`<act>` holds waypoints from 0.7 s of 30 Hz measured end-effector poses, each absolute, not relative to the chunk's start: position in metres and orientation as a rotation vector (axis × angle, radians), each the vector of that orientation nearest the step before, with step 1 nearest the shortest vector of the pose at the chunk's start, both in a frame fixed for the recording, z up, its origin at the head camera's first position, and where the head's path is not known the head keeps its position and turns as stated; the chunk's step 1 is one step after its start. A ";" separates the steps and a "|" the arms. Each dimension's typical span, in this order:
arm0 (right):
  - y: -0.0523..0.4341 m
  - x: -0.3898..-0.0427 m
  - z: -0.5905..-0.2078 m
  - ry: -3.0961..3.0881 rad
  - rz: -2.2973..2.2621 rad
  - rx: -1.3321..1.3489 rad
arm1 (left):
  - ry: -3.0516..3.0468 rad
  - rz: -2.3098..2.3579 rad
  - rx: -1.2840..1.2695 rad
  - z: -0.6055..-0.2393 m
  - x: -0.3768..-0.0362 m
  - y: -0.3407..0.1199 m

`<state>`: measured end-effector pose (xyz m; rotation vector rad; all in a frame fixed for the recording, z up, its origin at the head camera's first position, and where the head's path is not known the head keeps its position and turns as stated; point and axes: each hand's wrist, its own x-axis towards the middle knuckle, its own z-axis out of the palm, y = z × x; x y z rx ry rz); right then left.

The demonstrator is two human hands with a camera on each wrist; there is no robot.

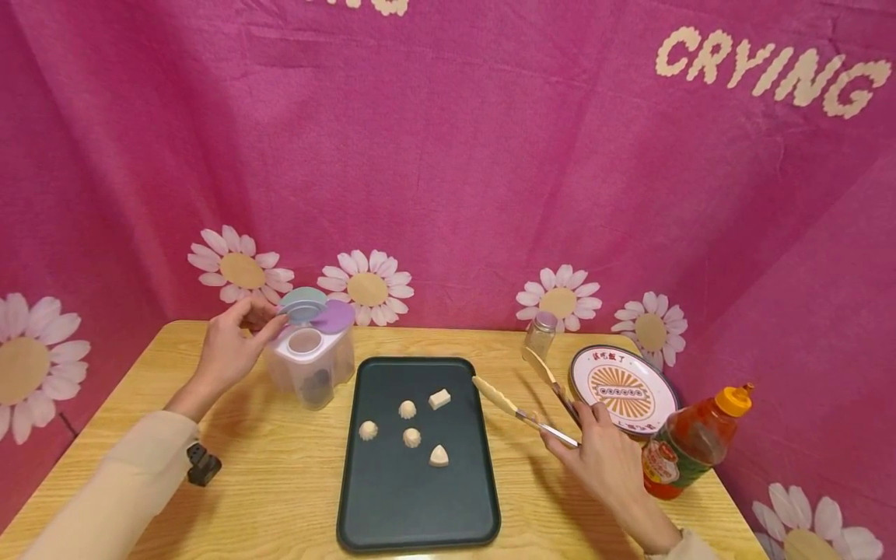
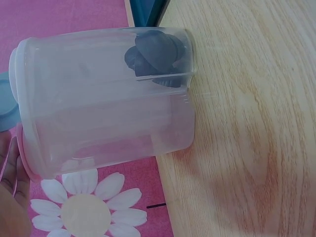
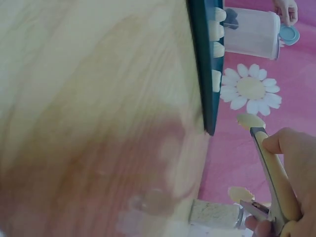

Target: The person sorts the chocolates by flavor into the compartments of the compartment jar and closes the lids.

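The left hand [image 1: 227, 348] is up at the top of a clear plastic container [image 1: 313, 365], thumb and fingers curled round its flip lid [image 1: 303, 305], a grey-blue cap standing open beside a purple one [image 1: 334, 316]. The container stands upright on the worktop [image 1: 266, 482], just to the inner side of that hand, with a few dark pieces showing through its wall in the left wrist view [image 2: 154, 55].

The right hand [image 1: 598, 451] grips a pair of tongs [image 1: 521, 397] by the hinge end, fingers wrapped round both arms. The tongs' two cream tips stand apart and hold nothing. Their long axis runs away from the right hand, forward and inward, so the tips point toward the dark tray [image 1: 418, 513] that lies between the two hands.

On the tray sit five small pale dumplings [image 1: 407, 409], loosely grouped near its middle and apart from one another. They lie just inward of the tong tips, so the right hand is plainly the nearer one; the left hand is off past the tray's far corner.

Beyond the right hand stands a small glass jar [image 1: 541, 334], beside it a patterned plate [image 1: 625, 386], and to its outer side a sauce bottle [image 1: 689, 451] with an orange cap
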<state>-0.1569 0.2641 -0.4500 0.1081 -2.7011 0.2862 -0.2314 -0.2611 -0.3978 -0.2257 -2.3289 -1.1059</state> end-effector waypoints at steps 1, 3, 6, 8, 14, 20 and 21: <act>0.265 -0.157 -0.452 -2.706 0.284 0.102 | -2.329 -1.105 -0.226 -0.398 -0.231 -0.261; 0.268 -0.157 -0.455 -2.709 0.277 0.092 | -2.331 -1.105 -0.224 -0.397 -0.231 -0.261; 0.272 -0.158 -0.459 -2.720 0.260 0.074 | -2.331 -1.103 -0.222 -0.397 -0.231 -0.261; 0.274 -0.158 -0.461 -2.740 0.257 0.058 | -2.331 -1.100 -0.221 -0.397 -0.230 -0.261; 0.279 -0.155 -0.467 -2.794 0.253 0.046 | -2.327 -1.092 -0.225 -0.398 -0.231 -0.261; 0.277 -0.153 -0.473 -2.796 0.193 0.092 | -2.317 -1.090 -0.229 -0.398 -0.232 -0.261; 0.276 -0.152 -0.474 -2.800 0.182 0.097 | -2.316 -1.090 -0.228 -0.398 -0.232 -0.261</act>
